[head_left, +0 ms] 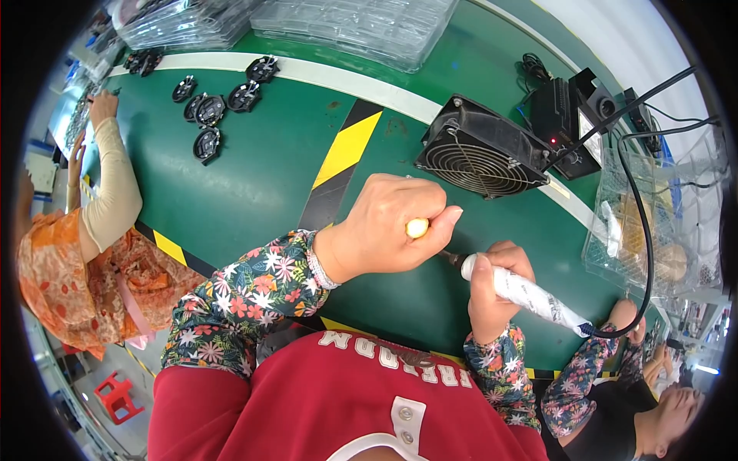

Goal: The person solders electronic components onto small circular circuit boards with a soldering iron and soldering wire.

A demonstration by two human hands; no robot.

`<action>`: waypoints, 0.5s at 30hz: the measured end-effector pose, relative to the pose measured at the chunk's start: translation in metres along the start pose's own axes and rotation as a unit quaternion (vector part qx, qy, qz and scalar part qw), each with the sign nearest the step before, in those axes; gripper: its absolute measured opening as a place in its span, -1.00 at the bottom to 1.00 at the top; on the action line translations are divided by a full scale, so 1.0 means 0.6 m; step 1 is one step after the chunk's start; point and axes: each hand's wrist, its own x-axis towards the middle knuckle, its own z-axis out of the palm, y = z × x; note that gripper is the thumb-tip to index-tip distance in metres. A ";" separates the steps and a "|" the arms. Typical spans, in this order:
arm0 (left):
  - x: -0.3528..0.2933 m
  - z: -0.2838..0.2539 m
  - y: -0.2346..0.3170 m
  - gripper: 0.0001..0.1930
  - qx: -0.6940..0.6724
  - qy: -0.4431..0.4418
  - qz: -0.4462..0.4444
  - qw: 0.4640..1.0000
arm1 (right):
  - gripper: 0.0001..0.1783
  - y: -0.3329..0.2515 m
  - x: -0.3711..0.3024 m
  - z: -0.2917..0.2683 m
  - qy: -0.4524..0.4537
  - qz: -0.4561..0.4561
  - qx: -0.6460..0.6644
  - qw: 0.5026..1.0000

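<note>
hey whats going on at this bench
A person in floral sleeves is working at a green table. The right hand grips a soldering iron wrapped in white tape, its black cable running off to the right. The left hand is closed around something small with a pale rounded end; the iron's tip meets it under the fingers. A black fan stands just behind. Small black round parts lie farther back, near a co-worker's arm.

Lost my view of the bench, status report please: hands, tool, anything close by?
Left hand closed on small cream-tipped piece. Right hand gripping white-wrapped soldering iron, tip toward the left hand. Black fan just behind, cable trailing right.
</note>
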 end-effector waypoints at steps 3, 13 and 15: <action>-0.002 0.001 -0.001 -0.71 -0.003 -0.004 0.009 1.000 | -0.85 -0.005 0.002 -0.002 -0.013 -0.017 -0.005 1.000; 0.010 0.011 -0.005 -0.72 -0.006 -0.004 0.023 1.000 | -0.84 -0.003 0.016 -0.014 -0.061 -0.041 -0.038 0.997; 0.012 0.011 -0.005 -0.73 -0.009 -0.004 0.010 1.000 | -0.84 -0.003 0.018 -0.014 -0.060 -0.039 -0.035 0.997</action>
